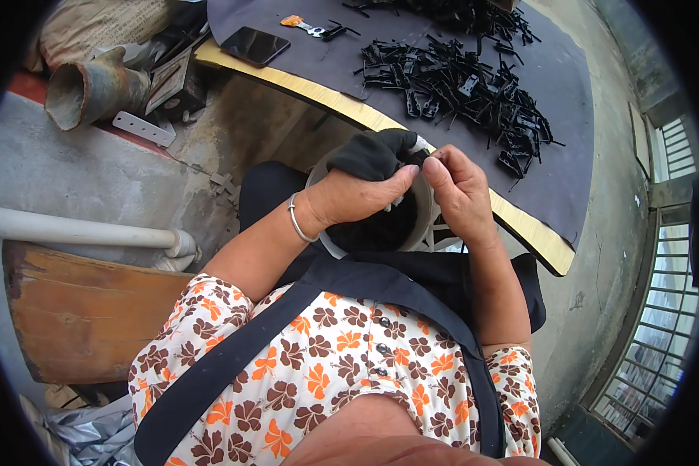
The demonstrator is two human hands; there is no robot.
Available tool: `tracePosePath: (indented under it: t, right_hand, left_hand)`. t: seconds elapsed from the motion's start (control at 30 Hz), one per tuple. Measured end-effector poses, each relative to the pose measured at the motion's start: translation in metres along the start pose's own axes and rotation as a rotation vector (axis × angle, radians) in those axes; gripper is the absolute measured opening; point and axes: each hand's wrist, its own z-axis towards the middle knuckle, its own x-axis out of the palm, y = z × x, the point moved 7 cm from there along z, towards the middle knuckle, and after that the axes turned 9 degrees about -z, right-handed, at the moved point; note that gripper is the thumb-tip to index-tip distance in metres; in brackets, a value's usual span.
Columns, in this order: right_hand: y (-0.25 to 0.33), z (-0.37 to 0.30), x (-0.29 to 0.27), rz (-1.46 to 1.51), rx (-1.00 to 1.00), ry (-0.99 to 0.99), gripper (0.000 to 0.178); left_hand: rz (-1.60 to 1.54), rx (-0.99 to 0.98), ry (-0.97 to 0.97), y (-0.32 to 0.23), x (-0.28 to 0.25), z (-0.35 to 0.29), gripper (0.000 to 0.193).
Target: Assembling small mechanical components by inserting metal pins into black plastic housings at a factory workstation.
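Note:
My left hand [349, 194], with black cloth like part of a glove over its fingers and a bare thumb, is closed on a small black part [419, 158]. My right hand [464, 194] meets it at the table's near edge, thumb and fingers pinched on the same part. Its shape is mostly hidden by the fingers. Under both hands, between my legs, stands a pale bucket [430, 233] with a dark mass inside, too dim to make out.
Heaped small black parts [462, 85] lie on the dark-covered table [311, 85] with a pale wooden edge. A phone [255, 46] and a small metal tool with an orange end [303, 26] lie at its left. A rusty pipe piece [93, 89], white pipe [78, 225] and wooden board [93, 314] stand left.

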Motion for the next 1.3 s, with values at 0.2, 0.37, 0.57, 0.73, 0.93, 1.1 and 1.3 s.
tracePosePath:
  t: [0.2,0.37,0.57,0.73,0.93,1.1,1.3]
  right_hand:
    - [0.01,-0.002,0.007,-0.348,-0.08,-0.04,0.028]
    - [-0.01,-0.001,0.018,-0.138,-0.065,-0.114,0.026]
    - [-0.01,0.001,0.006,0.013,-0.04,-0.035,0.02]
    - [-0.003,-0.002,0.007,-0.318,0.023,0.158,0.018]
    - [0.01,0.0,-0.004,-0.249,-0.213,-0.055,0.012]
    - [-0.001,0.001,-0.001,-0.043,-0.075,-0.063,0.012]
    - [0.001,0.0,0.005,-0.225,-0.115,0.106,0.028]
  left_hand:
    - [0.424,0.316,-0.14,-0.017,-0.001,-0.004,0.02]
    - [0.754,0.601,-0.147,-0.028,0.009,-0.009,0.02]
    - [0.295,0.339,-0.209,-0.015,-0.004,-0.001,0.016]
    - [-0.08,0.1,-0.244,0.003,-0.021,-0.005,0.021]
    - [-0.028,-0.071,-0.123,0.007,-0.006,-0.004,0.029]
    - [0.161,0.152,0.036,0.005,0.004,-0.001,0.029]
    - [0.116,0.107,-0.06,0.002,0.003,-0.001,0.023]
